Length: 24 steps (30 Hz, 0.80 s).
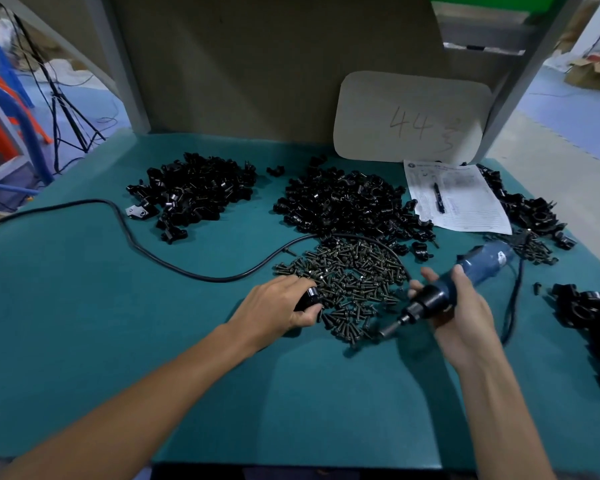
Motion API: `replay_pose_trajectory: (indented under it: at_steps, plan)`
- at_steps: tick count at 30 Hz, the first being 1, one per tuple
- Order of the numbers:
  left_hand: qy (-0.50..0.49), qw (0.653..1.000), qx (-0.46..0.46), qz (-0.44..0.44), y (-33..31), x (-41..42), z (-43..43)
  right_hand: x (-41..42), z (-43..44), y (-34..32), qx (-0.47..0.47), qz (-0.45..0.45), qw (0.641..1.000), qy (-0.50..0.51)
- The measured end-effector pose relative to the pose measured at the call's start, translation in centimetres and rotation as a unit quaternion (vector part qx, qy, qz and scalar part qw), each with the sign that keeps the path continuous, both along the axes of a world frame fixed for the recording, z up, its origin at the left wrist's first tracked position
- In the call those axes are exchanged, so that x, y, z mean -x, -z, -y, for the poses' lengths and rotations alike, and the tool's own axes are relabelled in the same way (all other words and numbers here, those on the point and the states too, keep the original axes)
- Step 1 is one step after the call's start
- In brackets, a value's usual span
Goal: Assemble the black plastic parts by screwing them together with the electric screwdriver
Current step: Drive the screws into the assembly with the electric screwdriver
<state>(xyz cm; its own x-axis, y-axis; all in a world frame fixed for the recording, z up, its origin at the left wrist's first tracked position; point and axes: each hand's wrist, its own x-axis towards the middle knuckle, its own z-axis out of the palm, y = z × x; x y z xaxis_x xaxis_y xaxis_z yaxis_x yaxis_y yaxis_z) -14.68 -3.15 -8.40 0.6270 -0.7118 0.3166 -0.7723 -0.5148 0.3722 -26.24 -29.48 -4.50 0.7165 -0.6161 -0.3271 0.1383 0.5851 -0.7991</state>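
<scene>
My left hand [278, 304] grips a small black plastic part [308, 297] at the left edge of the pile of dark screws [350, 282] on the green table. My right hand [454, 306] holds the blue electric screwdriver [465, 280] around its black front collar. Its bit [388, 329] points down-left over the near edge of the screw pile. Loose black plastic parts lie in one heap at back left [194, 192] and another at back centre [347, 202].
The screwdriver's black cable [174, 265] snakes across the green table [153, 341] from the left. A paper sheet with a pen [458, 199] lies at back right beside more black parts [530, 209]. Another pile of black parts [593, 320] sits at the right edge. A cardboard sign [413, 119] leans on the back wall.
</scene>
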Motion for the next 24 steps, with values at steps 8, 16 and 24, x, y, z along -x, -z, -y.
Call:
replay_pose_trajectory:
  at_steps: [8,16,24]
  plan:
    - [0.0,1.0,-0.013,0.011,-0.1,-0.1,-0.1,-2.7,-2.9,-0.2,-0.103,0.066,0.992,-0.001]
    - [0.009,1.0,-0.016,0.024,0.0,-0.1,0.0,-3.7,-3.5,0.2,-0.11,0.082,0.99,0.029]
    - [0.006,1.0,-0.027,0.014,0.2,-0.3,0.0,-3.9,-4.3,1.0,-0.115,0.094,0.989,0.02]
